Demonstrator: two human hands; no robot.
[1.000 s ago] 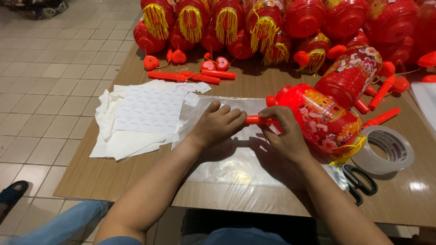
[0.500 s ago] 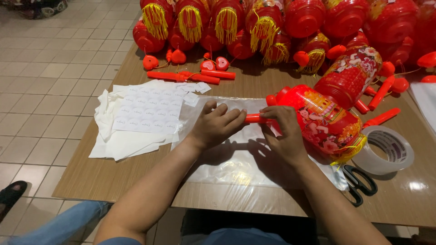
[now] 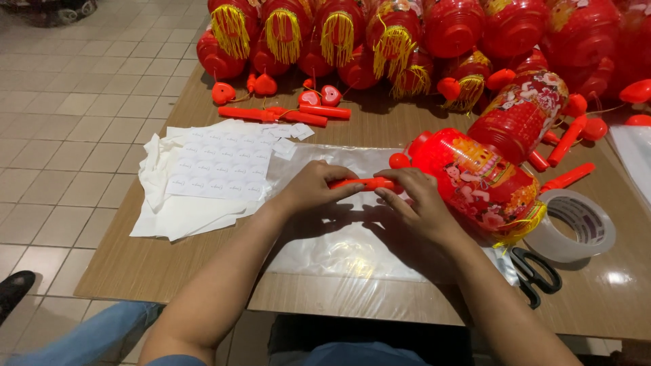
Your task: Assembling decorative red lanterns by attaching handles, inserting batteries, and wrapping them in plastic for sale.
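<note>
Head view, looking down on a brown wooden table (image 3: 380, 129). Count them off: two red printed plastic lanterns (image 3: 485, 179) lying at centre right, a crowd of tasselled red lanterns (image 3: 339, 34) along the top edge, too packed to count. One roll of clear tape (image 3: 573, 227) at right, one pair of black scissors (image 3: 536, 274) just below it, one stack of white sticker sheets (image 3: 210, 176) at left, one clear plastic sheet (image 3: 339, 237) under the hands.

Room to move? The table's near edge and left corner lie bare; tiled floor opens out at upper left.

Now the hands: left hand (image 3: 312, 190) and right hand (image 3: 417, 203) both pinch narrow on one slim red plastic stick (image 3: 363, 183), held level at frame centre, its right end meeting the nearer lantern.
</note>
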